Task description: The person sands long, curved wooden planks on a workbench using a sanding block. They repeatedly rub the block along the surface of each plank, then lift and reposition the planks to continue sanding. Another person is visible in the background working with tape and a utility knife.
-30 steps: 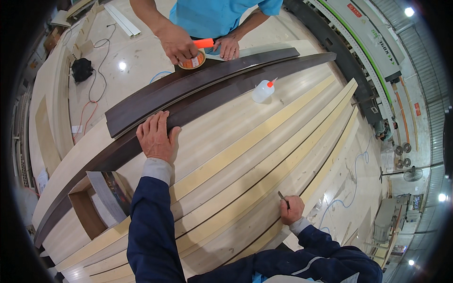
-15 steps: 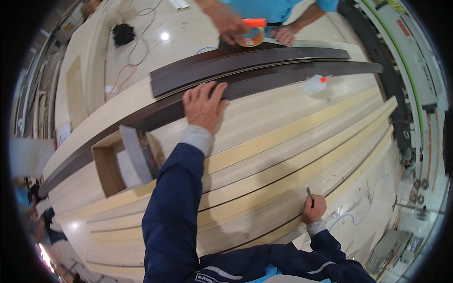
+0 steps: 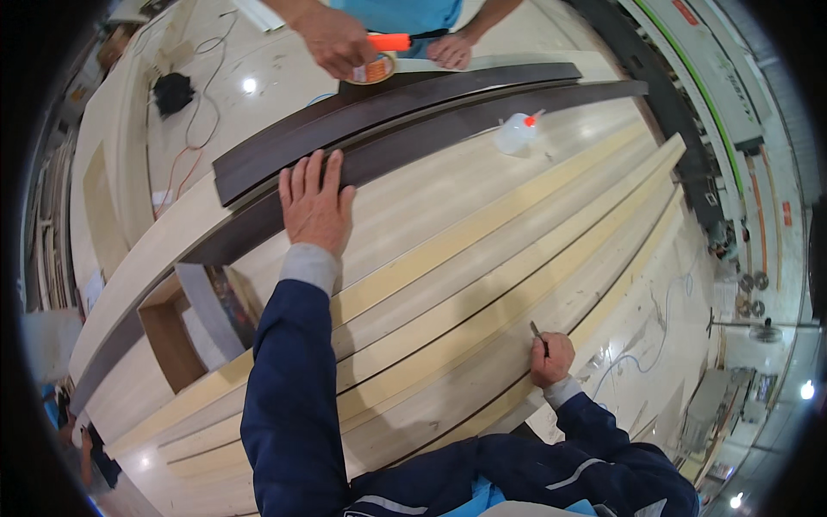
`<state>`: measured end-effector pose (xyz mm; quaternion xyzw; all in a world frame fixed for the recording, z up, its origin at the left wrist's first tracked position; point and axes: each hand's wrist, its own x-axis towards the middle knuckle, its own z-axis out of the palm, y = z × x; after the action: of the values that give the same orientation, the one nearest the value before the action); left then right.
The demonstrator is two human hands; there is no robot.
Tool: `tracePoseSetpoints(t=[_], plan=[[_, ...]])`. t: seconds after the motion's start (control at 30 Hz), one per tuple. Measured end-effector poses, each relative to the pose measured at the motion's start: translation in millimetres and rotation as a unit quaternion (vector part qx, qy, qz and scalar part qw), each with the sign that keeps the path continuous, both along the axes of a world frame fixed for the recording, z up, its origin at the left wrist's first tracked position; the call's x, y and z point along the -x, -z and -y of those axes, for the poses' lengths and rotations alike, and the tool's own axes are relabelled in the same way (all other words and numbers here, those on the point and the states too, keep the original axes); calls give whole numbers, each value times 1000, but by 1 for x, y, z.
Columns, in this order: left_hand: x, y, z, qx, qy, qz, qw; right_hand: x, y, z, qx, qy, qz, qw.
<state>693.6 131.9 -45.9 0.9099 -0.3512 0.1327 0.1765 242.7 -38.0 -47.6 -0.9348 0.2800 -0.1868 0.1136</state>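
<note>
Mostly flat, the left hand (image 3: 317, 207) rests on the lower dark board (image 3: 431, 140), its fingers a little spread and pinching nothing, the tips at the near edge of the upper dark board (image 3: 388, 105) and the thumb apart from them. The right hand (image 3: 553, 358), well away and closer to the body, is curled around a slim tool (image 3: 536, 331); whether it is a pen or a blade is too small to tell. Both dark boards lie lengthwise along the far part of the pale work surface (image 3: 413, 211), one beside the other. They look stiff and smooth, probably heavy enough for their length to want two holds set well apart on the long edges; a palm may slip on the sleek faces, and the corners would likely chip first. The slim tool should be light, best steered from close to its tip. Around them, a yellow strip (image 3: 482, 219) crosses the surface, with a squeeze bottle (image 3: 514, 136) and an open box (image 3: 209, 306) on it. Beyond, a co-worker (image 3: 396, 13) in blue holds a roll of tape (image 3: 379, 69) and an orange-handled tool (image 3: 389, 41). Farther out are the shiny floor (image 3: 280, 65), a dark bundle (image 3: 172, 93) and a long machine (image 3: 728, 95) with a green stripe.
</note>
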Motion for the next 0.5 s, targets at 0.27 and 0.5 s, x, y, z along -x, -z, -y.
tracePoseSetpoints(t=[0.27,0.5], plan=[[17,0,6,-125,-14,-32,992,2,-4,0,-22,4,11,1000],[34,-12,8,-153,-3,-82,985,5,-4,1,-14,2,28,1000]])
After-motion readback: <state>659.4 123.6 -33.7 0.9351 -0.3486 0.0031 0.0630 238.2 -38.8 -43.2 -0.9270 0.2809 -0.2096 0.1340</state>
